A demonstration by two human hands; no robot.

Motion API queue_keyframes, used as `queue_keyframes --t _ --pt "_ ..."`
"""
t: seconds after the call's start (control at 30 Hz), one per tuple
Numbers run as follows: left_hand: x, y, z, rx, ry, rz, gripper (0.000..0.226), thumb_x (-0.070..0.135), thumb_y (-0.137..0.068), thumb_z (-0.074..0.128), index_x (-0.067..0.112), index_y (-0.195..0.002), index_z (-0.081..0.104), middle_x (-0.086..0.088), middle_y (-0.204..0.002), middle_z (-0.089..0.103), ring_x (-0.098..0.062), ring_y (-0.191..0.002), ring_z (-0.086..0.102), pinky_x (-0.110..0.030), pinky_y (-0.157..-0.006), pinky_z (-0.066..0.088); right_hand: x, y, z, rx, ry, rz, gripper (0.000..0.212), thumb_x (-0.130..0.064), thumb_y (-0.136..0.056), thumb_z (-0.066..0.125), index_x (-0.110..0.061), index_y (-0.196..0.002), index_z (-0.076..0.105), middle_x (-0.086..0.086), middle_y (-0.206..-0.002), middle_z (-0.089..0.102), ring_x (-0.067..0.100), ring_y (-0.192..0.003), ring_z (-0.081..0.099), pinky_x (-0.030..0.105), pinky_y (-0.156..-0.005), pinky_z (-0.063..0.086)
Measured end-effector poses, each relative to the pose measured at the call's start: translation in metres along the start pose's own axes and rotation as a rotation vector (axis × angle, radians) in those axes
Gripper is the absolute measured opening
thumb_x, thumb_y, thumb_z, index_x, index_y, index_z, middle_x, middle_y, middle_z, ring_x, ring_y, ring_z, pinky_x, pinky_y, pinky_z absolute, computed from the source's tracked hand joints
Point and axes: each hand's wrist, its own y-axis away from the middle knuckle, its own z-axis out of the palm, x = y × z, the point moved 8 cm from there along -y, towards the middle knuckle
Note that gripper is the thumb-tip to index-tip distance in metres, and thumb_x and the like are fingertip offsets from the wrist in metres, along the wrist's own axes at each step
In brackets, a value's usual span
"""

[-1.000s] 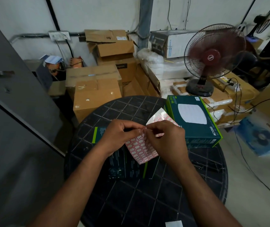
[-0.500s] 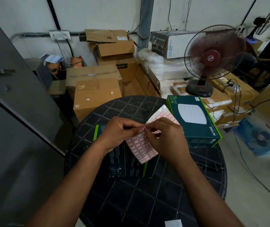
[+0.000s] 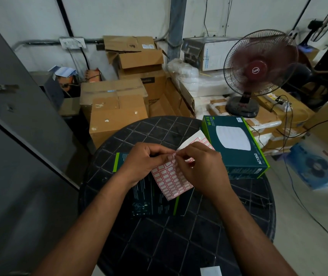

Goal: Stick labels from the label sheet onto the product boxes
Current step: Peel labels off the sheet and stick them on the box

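A label sheet (image 3: 169, 179) with red-bordered white labels is held above a dark product box (image 3: 149, 202) lying on the round black table (image 3: 179, 236). My left hand (image 3: 145, 162) pinches the sheet's left edge. My right hand (image 3: 201, 168) pinches the sheet near its middle, fingertips meeting the left thumb; whether a label is lifted is hidden. A second teal box (image 3: 237, 144) marked Wi-Fi 5 and AC1350 lies flat at the table's far right, atop another box.
Stacked cardboard cartons (image 3: 117, 112) stand behind the table. A maroon table fan (image 3: 258, 64) sits at the back right with cables trailing over the floor. A grey metal door (image 3: 15, 136) fills the left. A small white paper (image 3: 211, 270) lies at the table's near edge.
Both hands stay together on the sheet with only slight finger shifts. The sheet's far end has tilted a little to the right.
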Motion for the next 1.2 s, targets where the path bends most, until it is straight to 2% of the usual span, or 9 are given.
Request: queue_keyframes --t 0.1,0.3,0.37,0.47,0.63,0.83,1.2 --pt "0.000 0.000 0.001 0.005 -0.014 0.000 0.014 0.012 -0.088 0.072 0.015 -0.101 0.079 0.000 -0.096 0.079 -0.016 -0.094 0.075 -0.034 -0.085 0.059 -0.002 -0.001 0.001 0.001 0.041 -0.012 0.011 -0.026 -0.089 0.071 -0.016 -0.088 0.074 -0.001 -0.089 0.070 0.013 -0.069 0.065 0.032 -0.057 0.057" --pt "0.000 -0.001 0.001 0.006 -0.034 0.011 0.012 0.013 -0.089 0.073 0.017 -0.099 0.079 0.001 -0.094 0.079 -0.016 -0.092 0.075 -0.035 -0.084 0.059 0.002 -0.005 0.004 -0.045 -0.036 0.043 0.027 -0.042 -0.089 0.051 -0.020 -0.084 0.066 -0.008 -0.084 0.063 0.009 -0.071 0.059 0.035 -0.058 0.054" --pt "0.000 -0.002 0.001 0.003 -0.035 0.013 0.012 0.013 -0.089 0.072 0.018 -0.098 0.078 0.001 -0.094 0.079 -0.016 -0.092 0.074 -0.035 -0.084 0.059 0.005 -0.006 0.004 -0.065 -0.089 0.065 0.025 -0.039 -0.089 0.051 -0.019 -0.084 0.066 -0.007 -0.082 0.065 0.010 -0.071 0.061 0.038 -0.061 0.055" --pt "0.001 -0.002 0.002 -0.004 -0.063 0.014 0.013 0.013 -0.090 0.071 0.021 -0.097 0.078 0.003 -0.095 0.078 -0.014 -0.093 0.074 -0.034 -0.084 0.059 0.011 -0.007 0.007 -0.094 -0.135 0.116 0.012 -0.025 -0.093 0.062 -0.017 -0.084 0.066 -0.007 -0.079 0.068 0.009 -0.072 0.066 0.038 -0.064 0.058" --pt "0.002 -0.002 0.003 -0.007 -0.086 0.010 0.013 0.014 -0.090 0.071 0.023 -0.097 0.077 0.006 -0.095 0.078 -0.010 -0.091 0.074 -0.026 -0.077 0.057 0.015 -0.006 0.009 -0.115 -0.161 0.179 0.011 -0.022 -0.093 0.065 -0.021 -0.083 0.065 -0.012 -0.078 0.068 0.003 -0.075 0.067 0.026 -0.067 0.059" --pt "0.004 -0.002 0.003 0.002 -0.084 0.017 0.015 0.012 -0.091 0.070 0.025 -0.094 0.077 0.005 -0.093 0.078 -0.010 -0.089 0.074 -0.026 -0.077 0.058 0.019 -0.005 0.010 -0.092 -0.192 0.241 0.011 -0.024 -0.091 0.068 -0.024 -0.081 0.062 -0.014 -0.075 0.066 -0.003 -0.072 0.065 0.009 -0.062 0.050" --pt "0.004 -0.003 0.001 0.039 -0.079 0.012 0.008 0.015 -0.091 0.070 0.019 -0.093 0.077 0.004 -0.087 0.077 -0.010 -0.085 0.073 -0.024 -0.073 0.056 0.017 -0.005 0.012 -0.065 -0.179 0.245 0.012 -0.027 -0.093 0.065 -0.026 -0.084 0.057 -0.021 -0.076 0.060 -0.005 -0.072 0.063 0.007 -0.060 0.050"
